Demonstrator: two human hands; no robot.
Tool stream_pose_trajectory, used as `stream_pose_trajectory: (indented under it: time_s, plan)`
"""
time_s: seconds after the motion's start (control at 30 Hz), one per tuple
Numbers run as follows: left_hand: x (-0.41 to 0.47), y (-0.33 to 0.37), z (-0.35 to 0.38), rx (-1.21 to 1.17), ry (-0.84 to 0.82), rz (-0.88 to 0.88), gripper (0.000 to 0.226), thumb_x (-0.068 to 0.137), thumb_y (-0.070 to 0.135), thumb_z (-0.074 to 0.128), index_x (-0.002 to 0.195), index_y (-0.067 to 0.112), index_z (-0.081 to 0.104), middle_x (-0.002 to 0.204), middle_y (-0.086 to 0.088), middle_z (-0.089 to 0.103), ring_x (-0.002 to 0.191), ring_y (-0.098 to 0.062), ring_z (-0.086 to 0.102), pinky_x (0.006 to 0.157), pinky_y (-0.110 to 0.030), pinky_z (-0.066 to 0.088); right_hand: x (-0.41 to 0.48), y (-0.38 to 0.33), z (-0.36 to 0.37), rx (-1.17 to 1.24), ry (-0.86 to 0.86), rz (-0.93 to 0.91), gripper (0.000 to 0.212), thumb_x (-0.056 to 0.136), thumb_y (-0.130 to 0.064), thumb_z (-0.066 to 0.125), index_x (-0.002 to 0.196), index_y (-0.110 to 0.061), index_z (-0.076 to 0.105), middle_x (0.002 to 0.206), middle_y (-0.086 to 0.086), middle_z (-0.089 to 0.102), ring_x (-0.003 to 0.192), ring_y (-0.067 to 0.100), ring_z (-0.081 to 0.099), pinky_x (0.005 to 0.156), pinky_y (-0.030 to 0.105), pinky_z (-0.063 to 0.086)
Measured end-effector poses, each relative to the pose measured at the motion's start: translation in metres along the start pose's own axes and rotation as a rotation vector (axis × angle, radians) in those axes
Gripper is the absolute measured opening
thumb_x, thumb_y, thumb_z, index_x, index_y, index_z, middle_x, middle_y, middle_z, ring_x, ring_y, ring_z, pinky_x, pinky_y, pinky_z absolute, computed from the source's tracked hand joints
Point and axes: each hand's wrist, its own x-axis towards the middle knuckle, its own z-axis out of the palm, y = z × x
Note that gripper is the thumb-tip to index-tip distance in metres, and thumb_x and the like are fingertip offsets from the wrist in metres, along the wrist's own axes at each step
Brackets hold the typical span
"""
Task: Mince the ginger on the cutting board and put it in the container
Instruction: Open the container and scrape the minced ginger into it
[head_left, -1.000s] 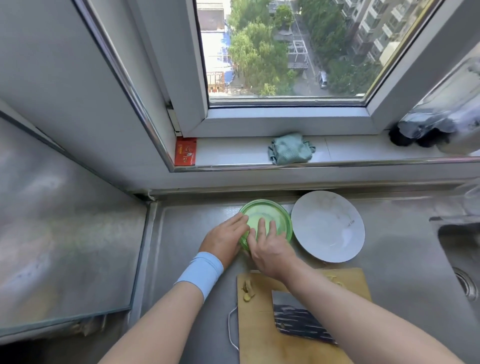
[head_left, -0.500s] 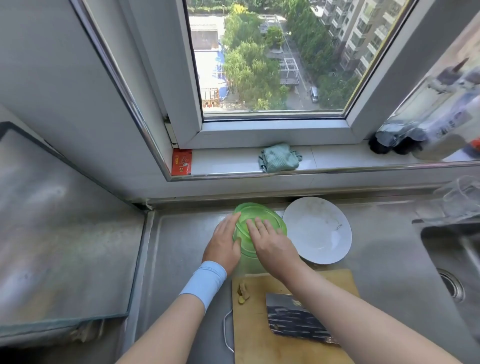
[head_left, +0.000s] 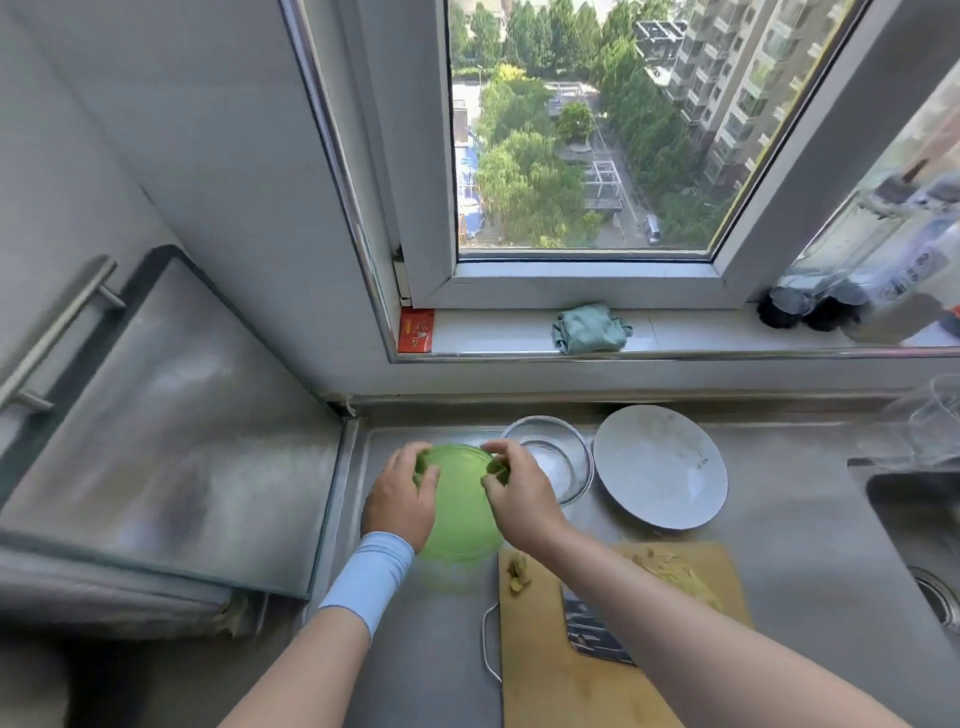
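Now, head view: both hands hold the green lid (head_left: 460, 512) clear of the glass container (head_left: 548, 457). The container stands uncovered on the steel counter (head_left: 779, 519), just behind and to the right of the lid and just beside the white plate (head_left: 660, 465). The left hand (head_left: 400, 499), with a blue wristband (head_left: 371, 579) below it, has its fingers curled over the lid's left rim. The right hand (head_left: 519, 493) pinches the far right rim between thumb and bent fingers. The lid is tilted, its face turned toward the camera. The container appears to hold nothing as yet.

On the cutting board (head_left: 545, 665), the ginger (head_left: 675, 574) lies in a pale, finely cut heap at the far right corner, partly hidden by the right forearm. A few coarser scraps (head_left: 519, 571) sit near the far left corner. The cleaver (head_left: 592, 623) rests flat on the board, gripped by neither hand.

Change from the earlier frames: a second ago the lid sat on the container under both hands, and half a second ago it was beginning to tip. It has since come off and been drawn toward the person's left, exposing the glass bowl.

Judged from this, the mincing looks finished and the container is ready to receive. What remains is to set the lid down and carry the heap across.
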Motion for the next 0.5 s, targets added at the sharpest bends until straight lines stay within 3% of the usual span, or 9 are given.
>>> stream_pose_trajectory:
  time_s: [0.13, 0.3, 0.4, 0.5]
  plan:
    - [-0.026, -0.038, -0.006, 0.129, -0.163, -0.214, 0.027, 0.099, 0.019, 0.053, 0.125, 0.016, 0.058, 0.129, -0.003, 0.056, 0.113, -0.024, 0.055, 0.096, -0.034, 0.043, -0.016, 0.015, 0.035, -0.065, -0.207, 0.157, 0.051, 0.091, -0.01, 0.058, 0.14, -0.022, 0.05, 0.121, -0.003, 0.061, 0.108, 0.013, 0.059, 0.095, 0.027, 0.047]
    - [-0.039, -0.067, -0.012, 0.189, -0.248, -0.28, 0.042, 0.097, 0.025, 0.054, 0.138, 0.014, 0.048, 0.141, -0.006, 0.049, 0.127, -0.026, 0.047, 0.106, -0.036, 0.039, -0.036, 0.013, 0.051, -0.112, -0.324, 0.164, 0.066, 0.09, -0.006, 0.055, 0.152, -0.018, 0.038, 0.145, 0.002, 0.054, 0.133, 0.014, 0.051, 0.111, 0.023, 0.037]
    - [-0.039, -0.062, -0.013, 0.257, -0.31, -0.181, 0.056, 0.097, 0.035, 0.054, 0.147, 0.017, 0.038, 0.149, -0.003, 0.04, 0.137, -0.025, 0.035, 0.113, -0.037, 0.032, -0.047, 0.016, 0.041, -0.139, -0.288, 0.131, 0.058, 0.091, -0.004, 0.053, 0.147, -0.019, 0.047, 0.143, -0.002, 0.055, 0.13, 0.011, 0.053, 0.109, 0.02, 0.038]
    - [-0.041, -0.038, -0.002, 0.196, -0.338, -0.041, 0.051, 0.097, 0.035, 0.055, 0.144, 0.02, 0.045, 0.146, -0.001, 0.044, 0.135, -0.022, 0.036, 0.114, -0.032, 0.027, -0.066, 0.025, 0.01, -0.161, -0.167, 0.143, 0.044, 0.092, -0.006, 0.05, 0.131, -0.023, 0.061, 0.127, -0.004, 0.066, 0.111, 0.009, 0.061, 0.091, 0.014, 0.046]
